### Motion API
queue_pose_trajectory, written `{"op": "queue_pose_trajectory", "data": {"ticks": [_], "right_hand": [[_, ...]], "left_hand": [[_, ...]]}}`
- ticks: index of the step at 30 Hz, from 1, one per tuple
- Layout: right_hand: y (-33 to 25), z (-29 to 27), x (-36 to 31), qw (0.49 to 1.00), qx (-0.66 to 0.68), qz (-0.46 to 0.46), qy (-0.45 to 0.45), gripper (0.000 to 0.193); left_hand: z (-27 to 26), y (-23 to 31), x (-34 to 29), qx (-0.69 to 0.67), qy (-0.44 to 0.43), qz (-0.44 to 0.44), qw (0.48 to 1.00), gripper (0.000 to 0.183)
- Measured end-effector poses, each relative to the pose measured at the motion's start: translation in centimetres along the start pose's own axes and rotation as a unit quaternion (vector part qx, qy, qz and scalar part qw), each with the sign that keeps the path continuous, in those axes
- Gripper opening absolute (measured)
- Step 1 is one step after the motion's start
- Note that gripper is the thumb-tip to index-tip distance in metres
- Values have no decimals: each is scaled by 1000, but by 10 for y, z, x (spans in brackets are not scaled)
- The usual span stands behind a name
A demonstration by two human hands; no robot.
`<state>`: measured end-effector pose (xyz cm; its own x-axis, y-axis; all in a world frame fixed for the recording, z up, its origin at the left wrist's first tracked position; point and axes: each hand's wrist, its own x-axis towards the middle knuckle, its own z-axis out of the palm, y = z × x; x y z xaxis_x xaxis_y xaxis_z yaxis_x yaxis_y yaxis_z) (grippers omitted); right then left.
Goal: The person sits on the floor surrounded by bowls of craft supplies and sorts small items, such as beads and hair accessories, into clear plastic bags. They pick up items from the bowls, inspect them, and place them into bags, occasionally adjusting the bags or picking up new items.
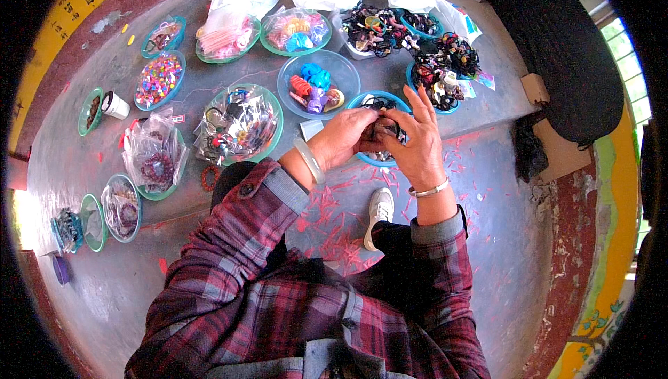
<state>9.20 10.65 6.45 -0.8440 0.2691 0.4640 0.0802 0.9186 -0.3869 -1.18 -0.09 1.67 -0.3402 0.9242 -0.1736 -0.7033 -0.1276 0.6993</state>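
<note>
My left hand [345,137] and my right hand [419,141] meet above a small blue bowl [379,163]. Both pinch a thin black hair tie [384,127], partly hidden by the fingers. On the right hand, the thumb and index finger close on it while other fingers stretch upward. Dark bands and small pale pieces show in the bowl beneath. Just beyond the left hand is a wider clear blue bowl [287,94] with blue, red and purple coiled or bunched pieces. A green bowl [278,125] of bagged small accessories lies to its left.
Black hair ties with ornaments [445,66] fill bowls and a white tub [358,51] at far right. Bowls of colourful beads [158,80] and bagged goods line the left. A white shoe [380,212] stands among red scraps [334,229]. A long black case [557,45] lies right.
</note>
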Motion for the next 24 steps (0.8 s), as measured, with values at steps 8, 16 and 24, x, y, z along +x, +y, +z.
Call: {"op": "queue_pose_trajectory", "data": {"ticks": [8,16,24], "right_hand": [[-1,-2,0,1000,-3,-11,-4,33],[5,2,-2,999,17,-5,-40,24],[15,7,-8,998,1,-18,-62,16]], "left_hand": [[-1,0,1,-14,-30,14,999,28],[2,1,-5,319,-15,194,928,30],[-9,-10,7,275,-46,145,949,32]]}}
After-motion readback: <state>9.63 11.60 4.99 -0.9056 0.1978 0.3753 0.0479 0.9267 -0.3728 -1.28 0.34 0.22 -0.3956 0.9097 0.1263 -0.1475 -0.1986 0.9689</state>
